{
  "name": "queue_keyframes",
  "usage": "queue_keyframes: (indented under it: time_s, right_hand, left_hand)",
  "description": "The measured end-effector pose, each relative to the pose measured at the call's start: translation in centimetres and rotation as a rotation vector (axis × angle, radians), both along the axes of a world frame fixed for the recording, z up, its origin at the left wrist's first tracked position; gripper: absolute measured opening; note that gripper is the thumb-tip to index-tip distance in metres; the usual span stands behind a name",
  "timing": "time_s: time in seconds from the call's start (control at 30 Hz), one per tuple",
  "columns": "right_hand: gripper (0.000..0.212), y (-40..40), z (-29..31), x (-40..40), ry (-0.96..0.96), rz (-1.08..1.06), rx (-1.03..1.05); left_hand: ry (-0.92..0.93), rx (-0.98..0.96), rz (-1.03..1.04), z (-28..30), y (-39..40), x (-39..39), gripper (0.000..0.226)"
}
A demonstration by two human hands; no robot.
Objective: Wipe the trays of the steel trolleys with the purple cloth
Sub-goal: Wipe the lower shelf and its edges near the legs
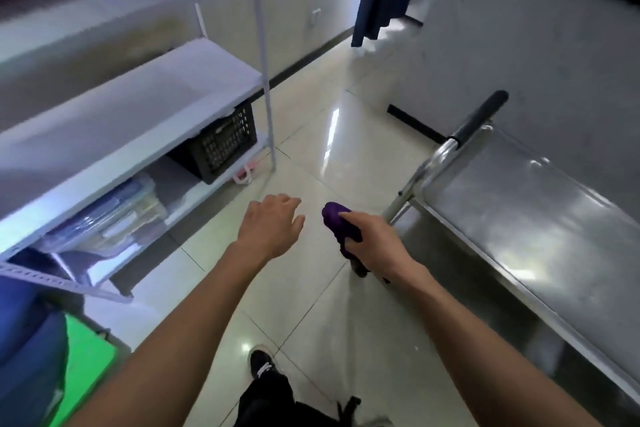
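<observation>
Both forearms are bare up to the picture's lower edge, with no sleeve showing. The left hand (pixel 273 227) and the right hand (pixel 372 241) wear no gloves, rings or watch. Below, the legs are in black trousers (pixel 266 399). One foot wears a black shoe (pixel 260 362) with white laces and a pale sole edge.

I'm in what looks like a storeroom or utility room: glossy tiled floor (pixel 346 156), a white metal shelf unit (pixel 131 121) holding a black crate (pixel 221 146) and folders, a steel trolley (pixel 519 218) against the wall.
</observation>
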State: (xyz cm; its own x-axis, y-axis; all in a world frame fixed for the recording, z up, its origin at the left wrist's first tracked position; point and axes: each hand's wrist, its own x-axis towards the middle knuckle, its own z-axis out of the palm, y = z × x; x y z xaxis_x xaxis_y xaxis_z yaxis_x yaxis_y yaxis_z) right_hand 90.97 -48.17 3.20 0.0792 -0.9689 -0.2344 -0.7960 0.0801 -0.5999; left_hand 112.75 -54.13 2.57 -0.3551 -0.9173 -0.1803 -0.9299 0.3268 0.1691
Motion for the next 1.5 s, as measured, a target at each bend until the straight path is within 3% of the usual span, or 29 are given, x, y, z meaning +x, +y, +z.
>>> queue_keyframes:
  time_s: [0.2, 0.4, 0.8, 0.93, 1.13, 1.5]
  right_hand:
    - [0.024, -7.4, 1.7, 5.2, 0.072, 0.030, -0.083]
    - [0.019, -13.8, 0.9, 4.1, 0.054, 0.010, -0.076]
    - [0.019, -32.7, -0.4, -5.6, -0.033, -0.092, -0.120]
    - [0.033, -36.9, 0.0, -9.4, -0.065, -0.170, -0.165]
    - [0.032, -42.5, -1.7, -15.5, -0.092, -0.346, -0.150]
    - [0.050, -55.9, -2.8, -26.1, 0.050, -0.571, -0.057]
  left_hand:
    - [-0.039, -0.027, 0.015, 2.1, -6.5, 4.5, 0.048]
    - [-0.056, 0.008, -0.045, 1.6, -13.2, 2.9, 0.044]
    - [-0.139, 0.022, -0.141, 2.0, -32.5, -5.9, 0.048]
    - [-0.121, 0.033, -0.172, 2.3, -37.8, -9.9, 0.047]
    - [-0.116, 0.073, -0.279, 0.8, -45.9, -16.8, 0.052]
    - [-0.040, 0.090, -0.521, -0.8, -65.9, -29.3, 0.046]
